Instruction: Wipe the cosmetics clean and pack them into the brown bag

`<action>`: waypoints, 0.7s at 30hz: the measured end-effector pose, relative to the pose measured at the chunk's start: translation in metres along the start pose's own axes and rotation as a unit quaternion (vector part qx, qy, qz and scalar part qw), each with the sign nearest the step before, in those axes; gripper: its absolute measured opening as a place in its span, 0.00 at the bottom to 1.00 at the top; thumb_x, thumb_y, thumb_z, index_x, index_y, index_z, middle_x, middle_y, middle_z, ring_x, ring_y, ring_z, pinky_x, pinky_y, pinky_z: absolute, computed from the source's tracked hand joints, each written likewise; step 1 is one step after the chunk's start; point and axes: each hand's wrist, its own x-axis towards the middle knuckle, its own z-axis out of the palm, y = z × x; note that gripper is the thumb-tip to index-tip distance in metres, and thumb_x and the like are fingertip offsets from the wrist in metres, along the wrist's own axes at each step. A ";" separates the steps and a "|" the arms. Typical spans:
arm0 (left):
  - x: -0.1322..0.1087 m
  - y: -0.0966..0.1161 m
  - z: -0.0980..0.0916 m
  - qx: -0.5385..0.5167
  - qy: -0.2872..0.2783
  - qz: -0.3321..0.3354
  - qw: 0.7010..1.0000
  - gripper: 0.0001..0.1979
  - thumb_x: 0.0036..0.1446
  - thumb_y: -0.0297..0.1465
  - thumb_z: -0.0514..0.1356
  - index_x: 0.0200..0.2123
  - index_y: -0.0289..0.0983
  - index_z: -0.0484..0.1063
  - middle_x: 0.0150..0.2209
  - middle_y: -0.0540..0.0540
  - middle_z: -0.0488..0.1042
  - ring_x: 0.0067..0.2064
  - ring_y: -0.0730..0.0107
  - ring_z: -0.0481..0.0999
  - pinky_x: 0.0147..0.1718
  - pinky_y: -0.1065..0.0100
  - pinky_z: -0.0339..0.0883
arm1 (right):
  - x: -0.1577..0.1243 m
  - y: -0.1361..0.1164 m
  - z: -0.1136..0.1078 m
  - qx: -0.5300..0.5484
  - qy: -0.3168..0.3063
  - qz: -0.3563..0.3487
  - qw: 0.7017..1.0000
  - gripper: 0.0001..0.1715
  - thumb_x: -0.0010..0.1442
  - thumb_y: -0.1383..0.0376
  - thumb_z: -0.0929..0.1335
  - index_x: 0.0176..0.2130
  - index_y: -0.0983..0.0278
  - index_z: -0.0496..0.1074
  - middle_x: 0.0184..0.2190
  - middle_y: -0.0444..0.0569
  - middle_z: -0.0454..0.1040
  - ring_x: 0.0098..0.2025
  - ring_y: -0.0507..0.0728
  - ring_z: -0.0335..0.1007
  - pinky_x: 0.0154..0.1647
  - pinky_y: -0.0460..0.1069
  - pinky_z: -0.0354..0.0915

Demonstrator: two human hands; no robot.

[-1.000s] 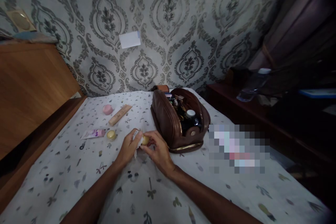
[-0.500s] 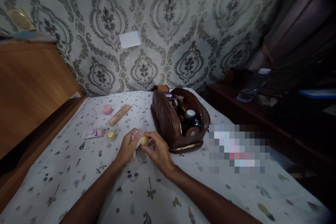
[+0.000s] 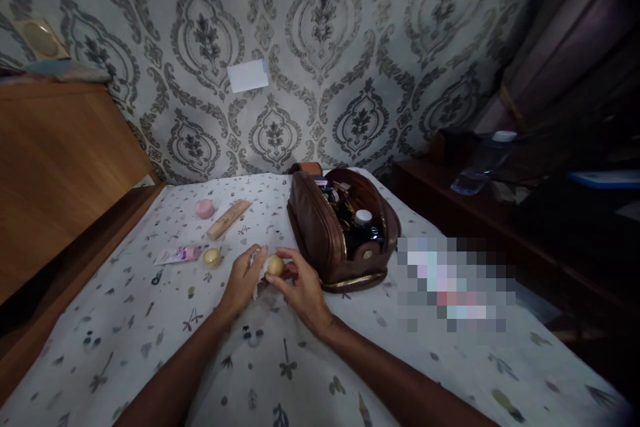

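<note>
Between thumb and fingers of my right hand (image 3: 306, 295) is a small round yellow container (image 3: 275, 265), its lid side toward me. My left hand (image 3: 243, 281) pinches a white tissue (image 3: 261, 271) against the container's left side. Part of the tissue is hidden by the fingers. Left of my hands, a similar yellow pot (image 3: 212, 257) rests on the sheet beside a white and purple tube (image 3: 177, 255). Behind these lie a beige tube (image 3: 229, 219) and a pink round jar (image 3: 205, 209). Just right of my hands stands a brown toiletry bag (image 3: 315, 230), unzipped and full of cosmetics.
A patterned white sheet (image 3: 295, 380) covers the surface under my hands. To the right, a blurred-out patch (image 3: 455, 287) hides something. A clear bottle (image 3: 483, 163) stands on a dark ledge. Wooden furniture (image 3: 65, 153) borders the left, and a patterned wall (image 3: 320, 107) rises behind.
The yellow container has turned slightly, so more of its round face shows beside the tissue. Both hands stay in nearly the same place.
</note>
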 end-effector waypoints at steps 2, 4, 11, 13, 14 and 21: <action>0.001 0.000 0.000 0.001 0.015 -0.004 1.000 0.21 0.62 0.49 0.49 0.26 0.39 0.62 0.25 0.53 0.63 0.31 0.70 0.63 0.33 0.70 0.59 | 0.000 0.000 0.000 -0.006 0.000 0.019 1.000 0.23 0.51 0.65 0.73 0.48 0.61 0.69 0.36 0.47 0.76 0.33 0.54 0.73 0.35 0.48 0.71; 0.000 0.001 -0.001 -0.006 0.021 -0.009 1.000 0.22 0.62 0.50 0.48 0.26 0.39 0.61 0.26 0.53 0.62 0.31 0.70 0.63 0.34 0.69 0.60 | 0.001 -0.003 0.000 -0.009 -0.005 -0.001 1.000 0.20 0.52 0.67 0.72 0.46 0.61 0.70 0.36 0.46 0.75 0.34 0.54 0.72 0.35 0.48 0.71; -0.003 0.006 0.001 -0.007 -0.032 0.014 0.999 0.16 0.61 0.45 0.53 0.30 0.38 0.64 0.28 0.52 0.65 0.34 0.69 0.66 0.36 0.70 0.61 | 0.001 -0.008 -0.002 -0.040 -0.006 -0.074 0.996 0.20 0.51 0.73 0.70 0.45 0.59 0.72 0.39 0.47 0.74 0.38 0.56 0.71 0.39 0.50 0.70; -0.001 0.003 0.001 -0.002 -0.015 0.002 1.000 0.18 0.61 0.46 0.52 0.28 0.39 0.64 0.27 0.53 0.64 0.32 0.70 0.64 0.35 0.70 0.60 | 0.001 -0.005 -0.001 -0.036 0.010 -0.039 0.999 0.25 0.49 0.71 0.73 0.47 0.60 0.70 0.41 0.48 0.75 0.38 0.57 0.73 0.40 0.51 0.70; 0.000 0.002 0.001 0.000 -0.003 -0.003 1.000 0.18 0.62 0.46 0.51 0.27 0.39 0.63 0.26 0.53 0.63 0.32 0.70 0.64 0.34 0.70 0.60 | 0.001 -0.004 -0.001 -0.030 0.019 -0.017 0.999 0.26 0.48 0.70 0.74 0.48 0.60 0.70 0.41 0.48 0.76 0.38 0.58 0.73 0.40 0.51 0.71; -0.002 0.007 -0.001 -0.011 -0.008 -0.007 1.000 0.20 0.62 0.48 0.49 0.27 0.38 0.62 0.27 0.52 0.64 0.32 0.70 0.65 0.34 0.69 0.61 | 0.002 -0.003 -0.001 0.001 0.007 -0.043 0.999 0.19 0.52 0.71 0.70 0.45 0.60 0.73 0.39 0.47 0.72 0.37 0.54 0.71 0.34 0.47 0.71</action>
